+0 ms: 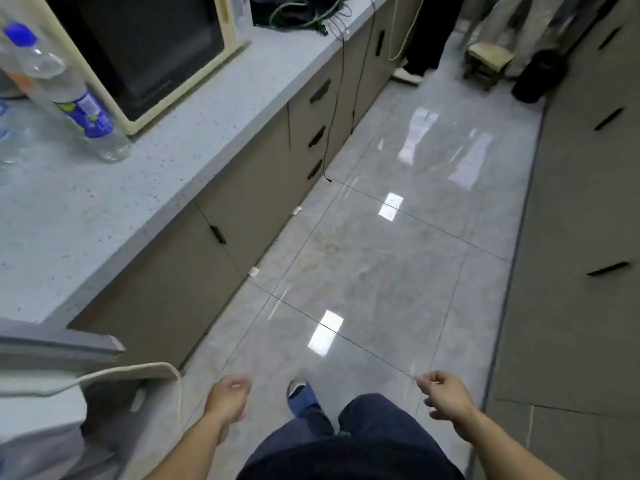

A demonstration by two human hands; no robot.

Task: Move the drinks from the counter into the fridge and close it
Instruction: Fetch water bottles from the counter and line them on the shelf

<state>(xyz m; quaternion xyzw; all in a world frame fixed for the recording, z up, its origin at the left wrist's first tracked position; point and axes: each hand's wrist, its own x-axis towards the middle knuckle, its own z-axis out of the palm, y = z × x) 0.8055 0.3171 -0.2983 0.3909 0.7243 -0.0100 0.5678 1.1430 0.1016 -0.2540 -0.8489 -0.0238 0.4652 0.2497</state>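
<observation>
Water bottle (67, 95), blue cap and label, sits untouched on speckled counter (145, 188) just beside cream microwave (149, 53). Left hand (228, 398) and right hand (445, 396) both hang low over tile floor (398, 237), fingers loosely curled, holding nothing. Fridge corner (52, 344) at bottom left.

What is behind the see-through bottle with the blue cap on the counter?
Behind the clear plastic bottle with the blue cap and blue label stands a cream-framed microwave with a dark door on the speckled grey counter. The picture's edge cuts off whatever is further left.
</observation>
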